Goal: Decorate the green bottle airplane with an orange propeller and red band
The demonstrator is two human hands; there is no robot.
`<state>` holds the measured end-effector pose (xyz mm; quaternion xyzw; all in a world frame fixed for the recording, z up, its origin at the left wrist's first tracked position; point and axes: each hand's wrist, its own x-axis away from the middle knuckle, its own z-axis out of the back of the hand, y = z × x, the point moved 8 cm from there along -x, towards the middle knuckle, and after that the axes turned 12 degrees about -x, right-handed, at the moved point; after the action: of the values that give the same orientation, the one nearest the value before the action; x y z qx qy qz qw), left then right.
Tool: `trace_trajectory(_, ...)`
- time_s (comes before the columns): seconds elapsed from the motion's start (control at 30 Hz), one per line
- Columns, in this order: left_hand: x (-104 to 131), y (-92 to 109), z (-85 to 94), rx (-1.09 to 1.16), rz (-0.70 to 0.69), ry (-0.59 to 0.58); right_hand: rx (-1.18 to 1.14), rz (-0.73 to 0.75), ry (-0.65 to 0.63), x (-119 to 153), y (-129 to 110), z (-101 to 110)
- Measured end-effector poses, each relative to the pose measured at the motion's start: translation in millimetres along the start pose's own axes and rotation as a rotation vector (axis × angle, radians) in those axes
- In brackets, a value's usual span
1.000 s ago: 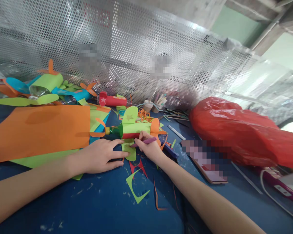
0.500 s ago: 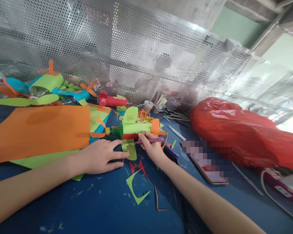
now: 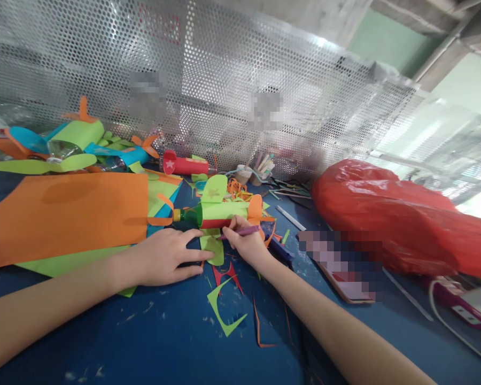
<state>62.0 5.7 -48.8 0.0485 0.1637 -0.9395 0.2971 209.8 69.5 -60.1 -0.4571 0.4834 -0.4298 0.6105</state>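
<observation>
A green plastic bottle (image 3: 190,216) with a yellow cap lies on its side, wrapped in lime-green and red paper, with orange paper pieces at both ends. One lime paper wing (image 3: 214,190) with a star on it rises at its far side; the near lime wing (image 3: 214,254) lies toward me. My left hand (image 3: 170,258) rests palm down with fingers spread, the fingertips on the near wing. In my right hand (image 3: 244,240) is a purple pen (image 3: 246,231), pinched between thumb and fingers, its tip at the near wing beside the bottle.
Orange paper sheets (image 3: 68,219) lie at left, with other paper-covered bottle models (image 3: 80,133) behind. Lime and red scraps (image 3: 228,275) lie in front. To the right are a phone (image 3: 340,272) and a red plastic bag (image 3: 377,214). A perforated metal screen (image 3: 224,80) stands behind.
My right hand has shifted slightly left and toward me, bringing the pen tip farther onto the near wing. My left hand and the bottle have stayed put.
</observation>
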Motion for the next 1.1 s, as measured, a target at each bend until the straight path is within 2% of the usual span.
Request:
trace_trajectory(0.57,-0.2,0.5,-0.2,-0.004,0.0,0.008,0.064,0.015,0.025,-1.0,1.4,2.8)
trace_trajectory(0.83,0.7,0.0,-0.4,-0.001,0.001,0.024,0.023,0.021,0.002,-0.1,-1.4,0.4)
trace_trajectory(1.1,0.5,-0.3,-1.3,0.0,0.006,0.007,0.043,0.018,0.052,0.9,-6.2,4.2)
